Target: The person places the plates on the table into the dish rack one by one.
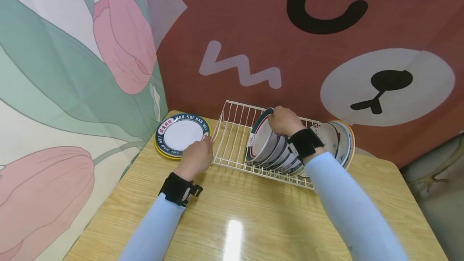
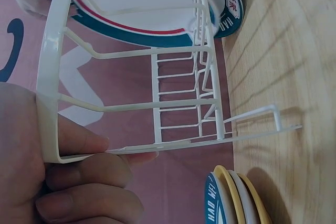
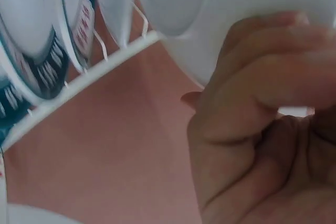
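My left hand (image 1: 197,157) grips the left end of a white wire dish rack (image 2: 48,72), fingers curled round its corner bar in the left wrist view. At the rack's middle, my right hand (image 1: 285,121) holds the upper rim of the leftmost bowl (image 1: 262,138), which is white inside with a dark teal rim and a red line. This bowl leans on edge in front of several nested bowls (image 1: 286,160) with patterned rims. In the right wrist view the bent fingers (image 3: 247,85) lie against a white dish, their tips partly hidden.
Left of the rack lies a stack of plates (image 1: 183,134), the top one rimmed in dark blue with lettering, a yellow edge below. More plates (image 1: 342,144) stand upright at the rack's right end. A printed cloth (image 1: 246,19) hangs right behind the wooden table (image 1: 246,216).
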Demonstrator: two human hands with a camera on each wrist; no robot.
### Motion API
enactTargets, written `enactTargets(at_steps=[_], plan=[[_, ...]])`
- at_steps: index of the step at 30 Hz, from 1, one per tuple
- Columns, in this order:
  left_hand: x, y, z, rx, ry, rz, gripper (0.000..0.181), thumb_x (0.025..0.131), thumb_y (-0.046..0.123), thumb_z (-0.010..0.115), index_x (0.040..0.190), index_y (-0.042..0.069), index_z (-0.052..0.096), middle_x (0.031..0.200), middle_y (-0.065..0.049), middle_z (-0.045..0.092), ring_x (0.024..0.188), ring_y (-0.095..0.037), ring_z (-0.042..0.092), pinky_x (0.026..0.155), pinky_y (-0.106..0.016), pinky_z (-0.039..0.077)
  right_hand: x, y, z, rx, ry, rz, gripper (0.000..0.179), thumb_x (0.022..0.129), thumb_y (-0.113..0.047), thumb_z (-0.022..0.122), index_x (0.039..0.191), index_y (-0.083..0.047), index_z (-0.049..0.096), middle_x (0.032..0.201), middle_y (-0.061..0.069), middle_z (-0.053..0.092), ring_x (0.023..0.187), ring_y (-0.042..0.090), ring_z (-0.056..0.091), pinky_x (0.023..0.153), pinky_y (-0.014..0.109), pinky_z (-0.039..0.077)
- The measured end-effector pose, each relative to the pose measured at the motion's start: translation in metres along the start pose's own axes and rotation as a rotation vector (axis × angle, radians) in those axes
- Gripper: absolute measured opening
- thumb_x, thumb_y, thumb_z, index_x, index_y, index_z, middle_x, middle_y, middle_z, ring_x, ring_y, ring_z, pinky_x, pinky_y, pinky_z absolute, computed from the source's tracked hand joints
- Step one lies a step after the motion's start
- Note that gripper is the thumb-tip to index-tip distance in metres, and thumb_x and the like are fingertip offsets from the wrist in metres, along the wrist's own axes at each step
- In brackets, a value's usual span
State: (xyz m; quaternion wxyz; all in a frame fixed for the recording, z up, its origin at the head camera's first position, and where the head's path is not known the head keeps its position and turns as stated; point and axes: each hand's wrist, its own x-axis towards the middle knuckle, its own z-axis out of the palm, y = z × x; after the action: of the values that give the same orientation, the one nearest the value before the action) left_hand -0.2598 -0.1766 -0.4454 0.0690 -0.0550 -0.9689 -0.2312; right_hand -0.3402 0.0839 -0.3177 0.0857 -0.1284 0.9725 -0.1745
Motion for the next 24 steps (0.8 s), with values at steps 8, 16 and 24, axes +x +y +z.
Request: enactTargets(at_steps=[8,16,24], plan=[[0.0,0.0,0.001,0.006,-0.001,0.005,0.039,0.104,0.022,0.033,0.122,-0.001,0.059,0.09,-0.019,0.07,0.07,-0.032,0.064,0.058,-0.047,0.053,0.001,0.003,0.014,0.03,-0.002,0.03,0.031,0.1,-0.02,0.035,0.096,0.001,0.057,0.066,0.011,0.052,0.047,0.021,0.049,0.04,0.03,0.037],[0.001,-0.002,-0.002,0.009,0.0,0.006,0.04,0.104,0.023,0.033,0.123,-0.002,0.058,0.087,-0.019,0.069,0.067,-0.029,0.062,0.056,-0.046,0.053,-0.002,0.002,0.02,0.042,0.011,-0.01,0.031,0.1,-0.018,0.036,0.092,0.003,0.056,0.059,0.009,0.057,0.046,0.021,0.056,0.041,0.03,0.043],[0.001,-0.002,0.002,-0.013,-0.014,0.003,0.038,0.104,0.022,0.036,0.124,-0.001,0.057,0.085,-0.017,0.069,0.063,-0.025,0.06,0.055,-0.042,0.052,-0.001,-0.001,0.026,0.042,0.035,0.003,0.05,0.103,-0.027,0.029,0.137,0.009,0.038,0.064,0.009,0.06,0.046,0.021,0.058,0.046,0.032,0.046]])
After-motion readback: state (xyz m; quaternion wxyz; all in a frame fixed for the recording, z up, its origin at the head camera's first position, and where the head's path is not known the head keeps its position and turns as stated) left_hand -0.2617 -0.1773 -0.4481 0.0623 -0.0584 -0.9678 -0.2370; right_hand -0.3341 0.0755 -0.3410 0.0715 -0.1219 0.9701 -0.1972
